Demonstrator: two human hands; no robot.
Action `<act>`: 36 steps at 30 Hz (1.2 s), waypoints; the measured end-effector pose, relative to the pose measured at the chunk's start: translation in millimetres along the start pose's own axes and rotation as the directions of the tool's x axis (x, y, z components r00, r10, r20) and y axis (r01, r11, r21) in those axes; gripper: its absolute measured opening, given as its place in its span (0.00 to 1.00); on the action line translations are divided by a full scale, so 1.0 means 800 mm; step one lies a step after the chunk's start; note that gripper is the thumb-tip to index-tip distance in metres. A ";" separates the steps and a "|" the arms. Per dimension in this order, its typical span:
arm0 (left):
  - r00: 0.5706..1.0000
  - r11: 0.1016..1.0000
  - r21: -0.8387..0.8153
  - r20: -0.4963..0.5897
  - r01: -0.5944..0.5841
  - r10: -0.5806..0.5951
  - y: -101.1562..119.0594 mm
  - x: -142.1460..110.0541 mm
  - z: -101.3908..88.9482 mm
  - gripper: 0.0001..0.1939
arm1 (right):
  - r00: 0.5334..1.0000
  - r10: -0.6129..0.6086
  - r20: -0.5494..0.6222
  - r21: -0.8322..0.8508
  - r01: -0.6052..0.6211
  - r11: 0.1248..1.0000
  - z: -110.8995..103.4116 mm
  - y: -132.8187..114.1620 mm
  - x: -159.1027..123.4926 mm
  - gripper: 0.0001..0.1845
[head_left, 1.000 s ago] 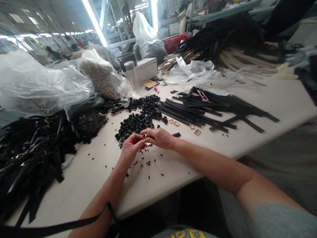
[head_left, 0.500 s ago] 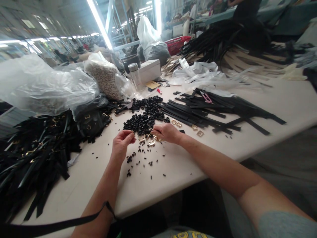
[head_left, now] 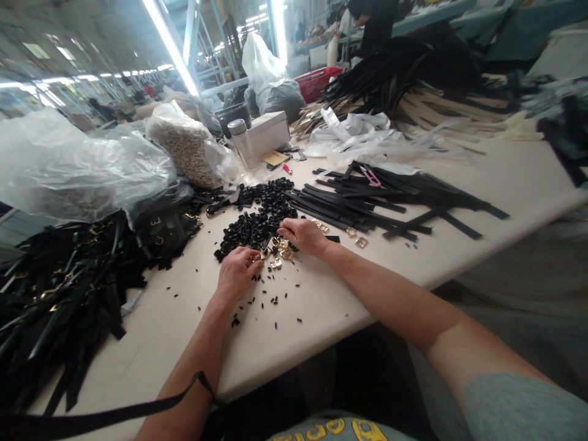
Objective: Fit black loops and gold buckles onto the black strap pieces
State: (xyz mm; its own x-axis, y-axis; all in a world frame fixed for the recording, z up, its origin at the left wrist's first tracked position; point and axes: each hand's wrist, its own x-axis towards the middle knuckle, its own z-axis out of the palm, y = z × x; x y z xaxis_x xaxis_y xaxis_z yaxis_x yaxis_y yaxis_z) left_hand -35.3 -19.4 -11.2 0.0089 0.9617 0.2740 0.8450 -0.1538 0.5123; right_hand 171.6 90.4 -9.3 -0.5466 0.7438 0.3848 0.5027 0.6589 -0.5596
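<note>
Two bare hands, apart. Left hand (head_left: 239,268): palm down, fingers bent at the small cluster of shiny gold-coloured metal buckles (head_left: 275,264); whether it grips one cannot be told. Right hand (head_left: 304,236): fingers curled together at the cluster's far right edge, contents hidden. Buckles: mostly between the hands on the pale smooth tabletop (head_left: 331,294), beside heaped small black ring-shaped loops (head_left: 248,228). Long flat black strips (head_left: 321,211): beyond the right hand, probably so each sort is separate and reachable.
</note>
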 end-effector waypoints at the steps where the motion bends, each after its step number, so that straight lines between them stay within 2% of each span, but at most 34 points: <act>1: 1.000 0.999 0.032 -0.005 -0.017 0.017 -0.001 0.002 0.001 0.07 | 1.000 -0.007 0.009 0.003 0.007 1.000 0.000 -0.001 -0.001 0.14; 9: 0.998 0.995 0.086 -0.013 -0.053 0.054 0.001 0.004 0.005 0.09 | 0.998 -0.051 0.046 0.021 0.050 0.999 0.002 -0.011 -0.003 0.13; 14: 0.999 0.998 0.059 -0.032 -0.006 0.008 -0.001 0.003 0.003 0.14 | 0.998 0.017 0.054 0.030 -0.018 0.999 0.001 -0.010 -0.001 0.13; 17: 0.999 0.992 0.125 -0.048 0.011 -0.005 0.002 0.006 0.010 0.16 | 0.997 0.025 0.071 0.022 -0.027 0.999 0.002 -0.011 -0.001 0.13; 20: 0.997 0.975 0.220 -0.076 0.015 0.001 0.008 0.011 0.019 0.14 | 0.997 -0.005 0.082 0.005 0.005 1.000 0.005 -0.013 -0.002 0.13; 23: 0.995 0.979 0.204 -0.100 0.006 0.014 0.015 0.014 0.025 0.11 | 0.997 -0.022 0.077 0.000 0.022 1.000 0.006 -0.014 -0.003 0.13; 25: 0.994 0.987 0.162 -0.111 0.009 0.009 0.015 0.015 0.023 0.10 | 0.998 -0.020 0.066 0.014 0.019 1.000 0.005 -0.014 -0.003 0.13; 31: 0.969 0.988 0.100 -0.229 0.121 -0.096 0.000 0.016 0.001 0.09 | 0.999 0.021 0.045 0.034 -0.022 0.999 0.001 -0.010 0.000 0.13; 34: 0.974 0.991 0.116 -0.223 0.064 -0.037 0.007 0.013 -0.003 0.10 | 0.999 0.018 0.036 0.034 -0.019 0.999 0.000 -0.009 0.001 0.13; 36: 0.986 0.990 0.137 -0.155 -0.034 0.056 0.020 0.010 0.000 0.09 | 0.999 0.018 0.029 0.036 -0.019 0.999 -0.001 -0.007 0.001 0.13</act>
State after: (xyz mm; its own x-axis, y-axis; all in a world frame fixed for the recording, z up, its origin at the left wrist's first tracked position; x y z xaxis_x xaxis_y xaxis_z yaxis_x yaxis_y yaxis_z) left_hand -21.7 -14.1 -0.7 -0.0273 0.9047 0.4251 0.9093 -0.1542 0.3866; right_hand 168.5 87.4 -5.1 -0.5569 0.7516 0.3534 0.4887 0.6406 -0.5923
